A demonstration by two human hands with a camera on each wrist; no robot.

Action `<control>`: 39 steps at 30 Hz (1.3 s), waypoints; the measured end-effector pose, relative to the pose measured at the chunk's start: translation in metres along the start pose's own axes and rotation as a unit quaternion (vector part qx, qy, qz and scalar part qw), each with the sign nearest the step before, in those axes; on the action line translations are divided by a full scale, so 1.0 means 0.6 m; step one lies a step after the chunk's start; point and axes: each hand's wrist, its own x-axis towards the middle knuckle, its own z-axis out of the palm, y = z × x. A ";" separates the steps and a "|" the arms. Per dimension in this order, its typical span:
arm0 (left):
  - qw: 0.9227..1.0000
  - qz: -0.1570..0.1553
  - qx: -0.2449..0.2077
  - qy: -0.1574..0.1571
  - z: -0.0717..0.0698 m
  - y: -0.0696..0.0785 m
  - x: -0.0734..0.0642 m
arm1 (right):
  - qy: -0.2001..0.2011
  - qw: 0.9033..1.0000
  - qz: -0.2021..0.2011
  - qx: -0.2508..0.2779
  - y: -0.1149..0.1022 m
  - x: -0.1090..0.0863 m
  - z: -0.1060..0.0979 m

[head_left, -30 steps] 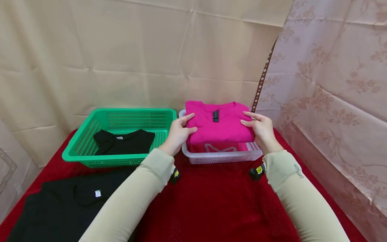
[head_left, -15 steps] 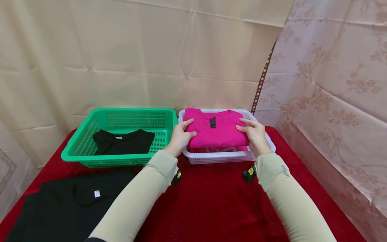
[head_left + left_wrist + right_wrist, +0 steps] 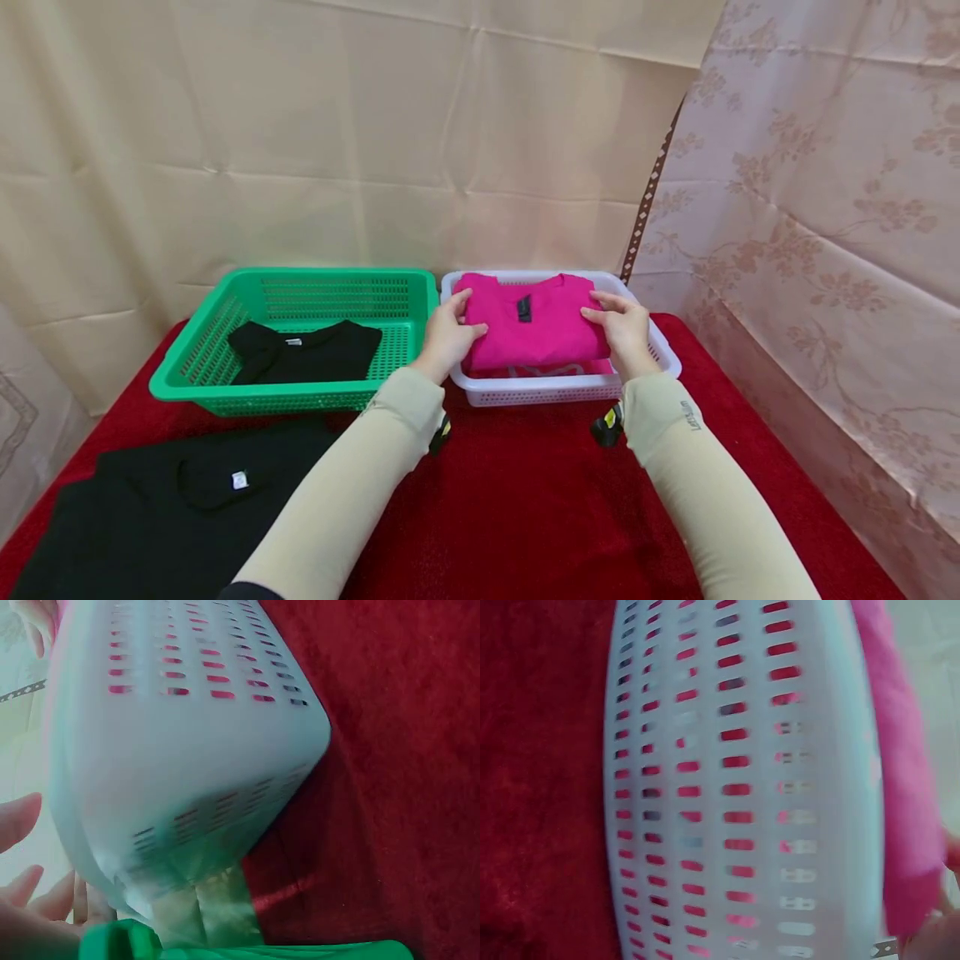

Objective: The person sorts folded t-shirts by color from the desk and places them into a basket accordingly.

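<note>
A folded bright pink shirt (image 3: pixel 536 325) with a black neck label lies low over the white basket (image 3: pixel 547 385), its collar toward the back. My left hand (image 3: pixel 446 337) holds its left side, thumb on top. My right hand (image 3: pixel 626 333) grips its right side; the fingers beneath are hidden. Under the pink shirt, a darker pink-red garment (image 3: pixel 558 368) with a pale line shows inside the basket. In the right wrist view, the pink cloth (image 3: pixel 907 772) rises past the basket rim. The left wrist view shows the left fingers (image 3: pixel 56 900) beside the basket's corner.
A green basket (image 3: pixel 292 388) stands just left of the white one, with a folded black shirt (image 3: pixel 307 354) inside. Another black shirt (image 3: pixel 165 525) lies at the front left of the red cloth (image 3: pixel 510 500). Beige and floral curtains (image 3: pixel 337 125) hang behind and to the right.
Both hands have lowered the pink shirt into the white basket and shifted it slightly left. The right hand has come inward. The green basket and black shirts have stayed put.
</note>
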 end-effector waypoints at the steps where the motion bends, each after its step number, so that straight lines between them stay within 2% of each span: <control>1: 1.000 -0.002 0.007 0.003 -0.001 0.000 0.000 | 0.005 1.000 -0.004 -0.001 0.001 0.000 0.001; 3: 1.000 -0.004 0.012 0.010 -0.004 -0.002 -0.001 | 0.009 1.000 -0.011 0.010 0.004 -0.002 0.001; 9: 0.999 0.008 -0.032 0.017 -0.013 0.004 -0.006 | -0.015 0.998 -0.035 0.054 0.000 -0.009 -0.001; 16: 0.998 0.010 -0.057 0.003 -0.015 0.019 -0.019 | -0.054 0.996 -0.034 0.067 -0.014 -0.021 -0.002; 20: 0.997 0.013 -0.075 -0.016 -0.022 0.028 -0.041 | -0.074 0.994 -0.037 0.074 -0.022 -0.032 -0.001; 24: 0.995 0.007 -0.089 -0.039 -0.029 0.026 -0.063 | -0.098 0.991 -0.046 0.084 -0.028 -0.043 0.002; 29: 0.993 0.020 -0.108 -0.049 -0.040 0.021 -0.083 | -0.120 0.987 -0.043 0.096 -0.029 -0.061 0.011; 34: 0.994 0.039 -0.088 -0.045 -0.068 0.021 -0.112 | -0.137 0.984 -0.036 0.104 -0.020 -0.083 0.026; 39: 0.995 0.039 -0.076 -0.048 -0.094 0.012 -0.142 | -0.158 0.980 -0.039 0.112 -0.007 -0.110 0.040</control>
